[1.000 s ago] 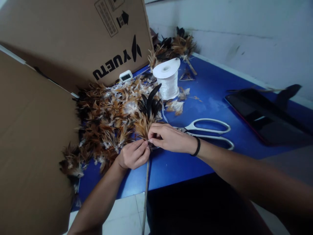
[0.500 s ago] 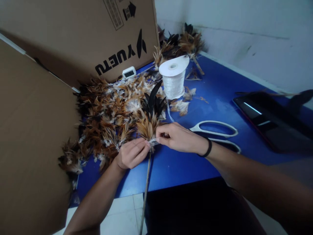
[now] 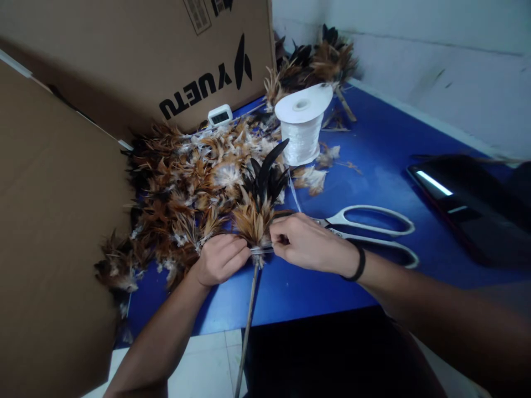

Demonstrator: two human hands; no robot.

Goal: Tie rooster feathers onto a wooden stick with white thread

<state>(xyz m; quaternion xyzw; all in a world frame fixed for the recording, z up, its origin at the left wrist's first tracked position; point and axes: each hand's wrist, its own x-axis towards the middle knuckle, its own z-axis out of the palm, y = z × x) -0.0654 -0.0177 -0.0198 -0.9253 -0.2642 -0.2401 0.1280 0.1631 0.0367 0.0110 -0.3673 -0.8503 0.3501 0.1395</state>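
Both hands (image 3: 224, 260) (image 3: 305, 243) pinch what looks like ribbon (image 3: 261, 250), scissors (image 3: 341, 234) and heaped feathers (image 3: 193, 190) nearby.

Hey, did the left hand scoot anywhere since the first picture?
Yes: the left hand went slightly left, farther from the scissors lying on the table. A pale strip now shows between it and the right hand.

Two bare hands (image 3: 224, 258) (image 3: 301, 243), one white ribbon spool (image 3: 302, 134), one pair of white-handled scissors (image 3: 369, 237), one black-screened tablet (image 3: 468, 204), one small white display (image 3: 219, 115).
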